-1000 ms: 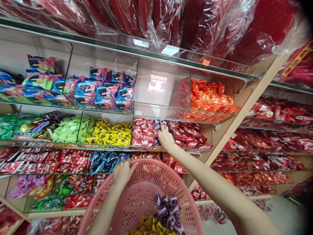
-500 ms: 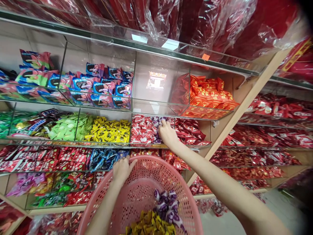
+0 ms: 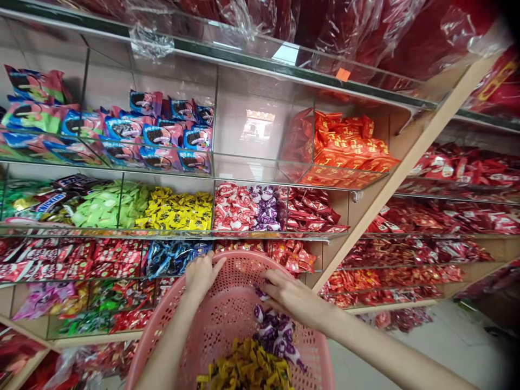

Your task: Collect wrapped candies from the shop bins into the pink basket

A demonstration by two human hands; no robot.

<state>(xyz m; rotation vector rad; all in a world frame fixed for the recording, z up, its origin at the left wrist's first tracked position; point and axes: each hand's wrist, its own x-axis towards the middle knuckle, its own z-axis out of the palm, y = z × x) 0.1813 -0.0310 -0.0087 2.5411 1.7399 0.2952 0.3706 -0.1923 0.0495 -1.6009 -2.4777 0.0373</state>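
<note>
- Your right hand [image 3: 290,298] hung over the pink basket [image 3: 215,319], lower centre of the frame; one purple candy [image 3: 260,294] sat just under its fingertips, clamped or loose you couldn't tell.
- The purple heap [image 3: 274,331] lay below those fingers, nearer that hand; its lowest piece slanted down-right.
- Your left hand [image 3: 201,275] was clamped on the rim.
- Counted: two hands, one basket; purple and yellow heap [image 3: 247,363] overlapped too much to count.
</note>
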